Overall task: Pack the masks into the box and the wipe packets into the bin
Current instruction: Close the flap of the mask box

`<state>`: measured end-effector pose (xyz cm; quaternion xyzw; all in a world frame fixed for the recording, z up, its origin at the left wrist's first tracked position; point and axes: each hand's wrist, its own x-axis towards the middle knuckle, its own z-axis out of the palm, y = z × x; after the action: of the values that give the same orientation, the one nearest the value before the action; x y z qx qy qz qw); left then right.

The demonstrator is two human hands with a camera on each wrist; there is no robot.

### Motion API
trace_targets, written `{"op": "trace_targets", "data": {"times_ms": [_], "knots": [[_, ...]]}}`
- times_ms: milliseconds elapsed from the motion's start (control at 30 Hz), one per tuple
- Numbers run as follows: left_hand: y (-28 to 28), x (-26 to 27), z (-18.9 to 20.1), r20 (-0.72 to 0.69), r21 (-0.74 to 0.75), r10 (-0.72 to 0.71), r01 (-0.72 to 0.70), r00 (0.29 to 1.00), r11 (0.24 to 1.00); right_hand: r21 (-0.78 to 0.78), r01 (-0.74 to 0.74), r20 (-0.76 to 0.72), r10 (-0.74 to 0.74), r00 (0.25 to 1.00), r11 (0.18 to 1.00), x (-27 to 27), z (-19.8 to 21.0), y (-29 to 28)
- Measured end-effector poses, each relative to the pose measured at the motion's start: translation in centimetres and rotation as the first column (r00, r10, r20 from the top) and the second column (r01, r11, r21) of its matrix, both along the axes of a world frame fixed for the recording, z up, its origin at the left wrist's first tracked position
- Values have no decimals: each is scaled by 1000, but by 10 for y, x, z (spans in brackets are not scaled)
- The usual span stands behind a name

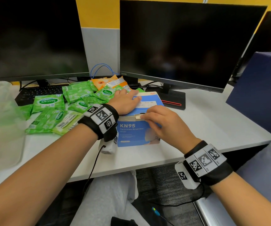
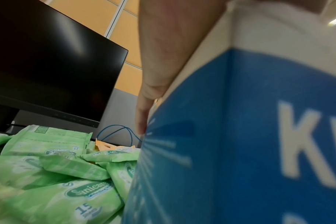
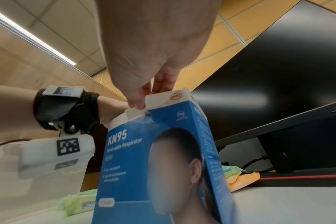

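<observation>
Evidently the step in hand is opening the box (image 1: 138, 132), before any mask goes in. The left hand (image 1: 125, 101) lies flat on the box's top with fingers straight and together, pressing it steady, while the right hand (image 1: 162, 123) pinches the torn white flap (image 3: 136, 112) at the top front edge between thumb and fingertips. The box stands directly beneath both hands on the desk (image 1: 205, 121), a blue carton printed KN95 with a white upper band; the cardboard around the flap looks ragged and partly peeled. Next, I judge, the flap needs lifting up and back while the left hand shifts clear of the lid, gently enough not to rip the card further. Just left of the left hand lies a loose heap of green wipe packets (image 1: 50, 101), with an orange packet (image 1: 102, 81) beyond its fingertips. No masks show, and which object is the bin I cannot tell.
</observation>
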<state>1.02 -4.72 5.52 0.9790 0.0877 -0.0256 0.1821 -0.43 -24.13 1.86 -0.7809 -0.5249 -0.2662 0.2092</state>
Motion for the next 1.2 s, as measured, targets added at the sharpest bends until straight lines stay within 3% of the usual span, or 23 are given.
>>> {"op": "trace_targets", "data": {"times_ms": [167, 333, 433, 733, 967, 1100, 1200], "knots": [[-2, 4, 5, -60, 53, 7, -3, 998, 999, -21, 3, 70, -1, 998, 1000, 0, -6, -2], [-9, 1, 2, 83, 100, 22, -31, 996, 995, 26, 4, 172, -9, 985, 1000, -3, -16, -3], [-8, -1, 0, 78, 114, -13, 4, 997, 993, 46, -4, 225, -7, 974, 999, -3, -21, -2], [-8, -1, -1, 15, 226, -55, 50, 998, 973, 35, 41, 212, -48, 976, 999, -5, -19, 0], [-5, 0, 1, 17, 135, -53, 50, 998, 990, 55, 124, 96, -129, 987, 991, -11, -8, 7], [-1, 5, -1, 28, 63, -69, 67, 997, 996, 47, 200, -154, -190, 970, 979, -6, 12, 14], [-1, 7, -2, 35, 31, -70, 69, 997, 997, -51, 188, -390, -193, 901, 981, 5, 31, 20]]}}
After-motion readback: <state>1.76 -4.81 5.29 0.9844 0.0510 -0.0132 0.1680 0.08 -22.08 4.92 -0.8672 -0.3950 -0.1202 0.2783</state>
